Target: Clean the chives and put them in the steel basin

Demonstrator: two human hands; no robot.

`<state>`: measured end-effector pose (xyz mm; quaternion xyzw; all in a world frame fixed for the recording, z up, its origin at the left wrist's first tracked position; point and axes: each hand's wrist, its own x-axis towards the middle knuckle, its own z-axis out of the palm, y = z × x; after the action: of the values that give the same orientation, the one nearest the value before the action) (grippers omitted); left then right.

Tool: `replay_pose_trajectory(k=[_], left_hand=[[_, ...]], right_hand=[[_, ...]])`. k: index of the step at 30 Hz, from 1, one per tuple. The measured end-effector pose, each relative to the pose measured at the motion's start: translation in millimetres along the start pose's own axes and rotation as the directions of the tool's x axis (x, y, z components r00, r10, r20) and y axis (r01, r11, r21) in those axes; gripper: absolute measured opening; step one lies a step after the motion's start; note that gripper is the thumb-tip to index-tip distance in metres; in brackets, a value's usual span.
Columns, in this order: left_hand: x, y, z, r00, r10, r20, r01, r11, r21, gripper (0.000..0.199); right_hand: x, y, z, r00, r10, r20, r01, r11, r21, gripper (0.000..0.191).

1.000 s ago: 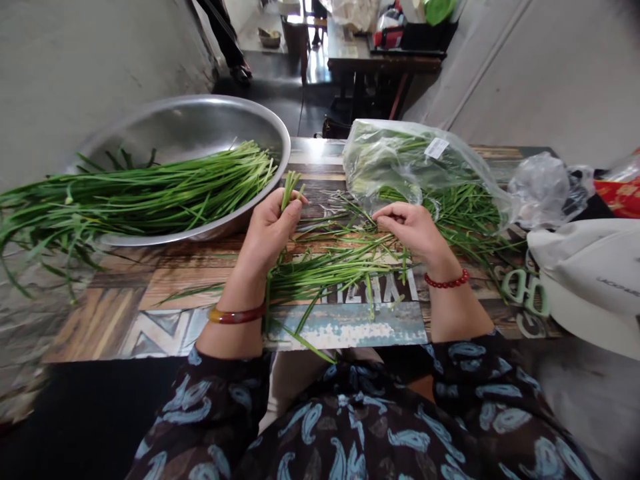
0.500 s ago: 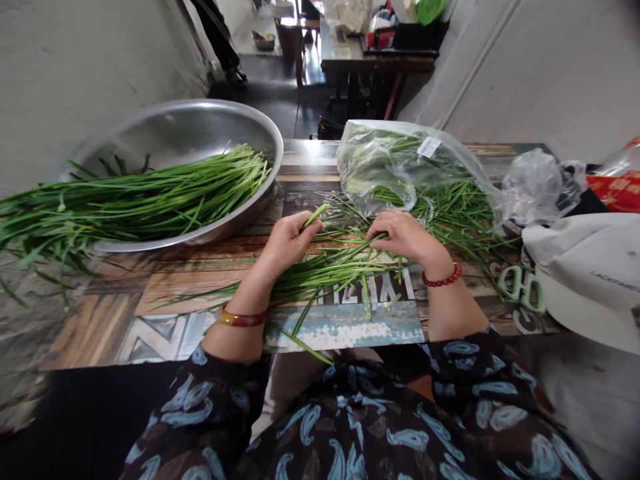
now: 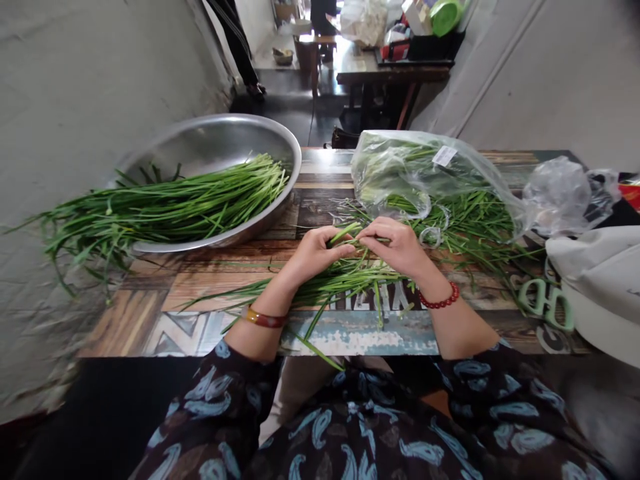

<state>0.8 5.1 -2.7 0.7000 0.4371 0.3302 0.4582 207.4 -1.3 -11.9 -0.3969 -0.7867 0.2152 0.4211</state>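
My left hand [image 3: 316, 255] is closed round a few garlic chives [image 3: 346, 233], their pale ends poking out past the thumb. Fingertips of my right hand [image 3: 393, 245] pinch at those ends, close against the left fingers; the exact bit gripped is partly hidden. Beneath both hands a loose pile of garlic chives [image 3: 340, 285] lies across the wood-patterned table [image 3: 200, 283]. To the left, a large steel basin [image 3: 296, 160] holds a thick bundle of garlic chives [image 3: 190, 208], leaves hanging over its rim. A clear plastic bag [image 3: 483, 180] with more chives lies beyond my right hand.
Green-handled scissors [image 3: 559, 310] lie at the right, beside a light cap [image 3: 600, 287]. Behind them is a crumpled plastic bag [image 3: 555, 193]. Walls flank both sides. Further back stand another table [image 3: 395, 73] with goods and a person's leg [image 3: 240, 47].
My right hand has come in to meet the left, its fingertips now at the held chive ends. The view has shifted, so the whole scene sits slightly further right and lower.
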Motion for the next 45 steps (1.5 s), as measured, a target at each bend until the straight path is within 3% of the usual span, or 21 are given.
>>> replay_pose_trajectory(k=[3, 8, 13, 19, 25, 29, 32, 35, 39, 42, 45], left_hand=[[0, -1, 0.5, 0.999, -0.028, 0.021, 0.028, 0.999, -0.039, 0.029], [0, -2, -3.2, 0.993, -0.118, -0.028, 0.111, 0.979, -0.172, 0.033], [0, -4, -5.1, 0.991, -0.114, -0.067, 0.097, 0.971, -0.217, 0.037], [-1, -5, -3.4, 0.991, -0.128, -0.044, 0.113, 0.960, -0.257, 0.034], [0, -1, -5.9, 0.987, -0.148, -0.063, 0.122, 0.942, -0.313, 0.038], [1, -3, -7.6, 0.972, -0.205, -0.113, 0.136, 0.889, -0.438, 0.043], [-1, -2, -4.4, 0.978, -0.205, -0.029, 0.175, 0.893, -0.415, 0.044], [-4, 2, 0.8, 0.979, -0.180, 0.094, 0.202, 0.909, -0.365, 0.044], [-5, 5, 4.7, 0.979, -0.151, 0.139, 0.192, 0.910, -0.368, 0.043], [-3, 3, 4.7, 0.981, -0.150, 0.124, 0.185, 0.914, -0.361, 0.042], [-2, 2, 3.9, 0.985, -0.153, 0.086, 0.172, 0.930, -0.326, 0.040]], right_hand=[[0, -1, 1, 0.998, 0.045, -0.050, -0.043, 0.999, 0.029, 0.022], [0, 18, -11, 0.950, 0.264, -0.167, -0.261, 0.965, 0.034, 0.027], [0, 21, -18, 0.917, 0.243, -0.316, -0.244, 0.969, 0.038, 0.027], [-1, 2, -2, 0.934, 0.332, -0.133, -0.302, 0.931, 0.204, 0.025], [-1, 4, 3, 0.923, 0.342, -0.177, -0.312, 0.933, 0.177, 0.023], [-1, 1, -2, 0.954, 0.292, -0.074, -0.269, 0.937, 0.225, 0.032], [-2, -5, 1, 0.973, 0.232, -0.019, -0.222, 0.951, 0.216, 0.038], [-3, -10, 8, 0.980, 0.184, -0.073, -0.171, 0.974, 0.149, 0.037], [-3, -12, 17, 0.982, 0.135, -0.132, -0.123, 0.988, 0.095, 0.036], [-3, -7, 17, 0.960, 0.215, -0.177, -0.194, 0.973, 0.129, 0.036], [-4, 3, 12, 0.895, 0.349, -0.277, -0.298, 0.931, 0.208, 0.040]])
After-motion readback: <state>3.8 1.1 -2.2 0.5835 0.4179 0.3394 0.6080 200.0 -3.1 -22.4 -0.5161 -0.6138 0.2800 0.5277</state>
